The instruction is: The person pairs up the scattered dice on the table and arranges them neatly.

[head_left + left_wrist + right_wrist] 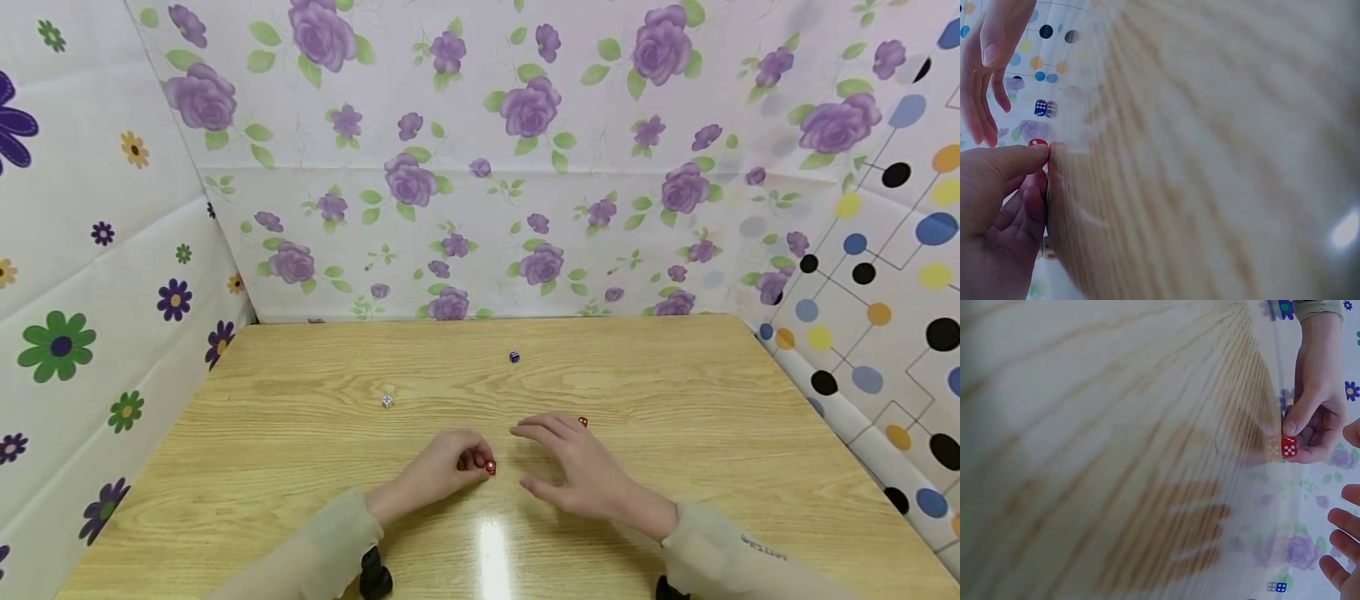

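Near the middle of the table, my left hand (442, 468) pinches a red die (491, 467) between thumb and fingertips, low at the tabletop. White pips show on that red die (1289, 446) in the right wrist view. My right hand (573, 462) is held over the table to the right, its fingers apart and loosely bent, with nothing in it. Just beyond its knuckles lies a second red die (582, 422), partly hidden by the hand. A white die (387, 401) sits farther back on the left. Toward the rear edge is a dark blue die (514, 357).
The wooden table (300, 467) is glossy and reflects the dice and a bright light. A cloth with purple roses (530, 107) hangs behind it. Flower-patterned cloth (57, 346) stands on the left, dotted cloth (866, 379) on the right.
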The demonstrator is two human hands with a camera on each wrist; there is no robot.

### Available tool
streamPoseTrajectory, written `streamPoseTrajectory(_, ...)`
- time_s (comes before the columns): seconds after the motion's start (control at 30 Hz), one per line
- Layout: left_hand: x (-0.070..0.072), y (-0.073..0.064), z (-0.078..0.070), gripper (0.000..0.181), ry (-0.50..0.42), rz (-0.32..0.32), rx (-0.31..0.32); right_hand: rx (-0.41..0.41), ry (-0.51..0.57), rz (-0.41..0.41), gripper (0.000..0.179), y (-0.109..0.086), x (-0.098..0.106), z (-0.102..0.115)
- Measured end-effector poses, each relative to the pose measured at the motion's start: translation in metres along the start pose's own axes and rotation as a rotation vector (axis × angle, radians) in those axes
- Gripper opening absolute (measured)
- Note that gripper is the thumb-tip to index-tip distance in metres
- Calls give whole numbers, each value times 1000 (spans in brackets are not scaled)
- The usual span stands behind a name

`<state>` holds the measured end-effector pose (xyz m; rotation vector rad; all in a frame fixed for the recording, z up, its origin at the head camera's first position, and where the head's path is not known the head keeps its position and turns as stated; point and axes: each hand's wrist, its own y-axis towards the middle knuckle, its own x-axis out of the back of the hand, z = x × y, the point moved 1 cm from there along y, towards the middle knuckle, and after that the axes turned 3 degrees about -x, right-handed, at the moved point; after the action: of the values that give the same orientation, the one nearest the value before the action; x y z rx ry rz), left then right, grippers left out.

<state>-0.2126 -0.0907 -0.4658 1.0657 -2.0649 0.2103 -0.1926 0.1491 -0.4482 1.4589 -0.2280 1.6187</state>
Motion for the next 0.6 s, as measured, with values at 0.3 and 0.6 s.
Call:
streamPoseTrajectory(0.3,-2,-4,-4,9,8,-18,34,-9,20,-8,54,2,-2,5)
streamPoseTrajectory(0.6,-3,-6,-1,9,-36,-32,46,-24,31,18,46,5,-7,7)
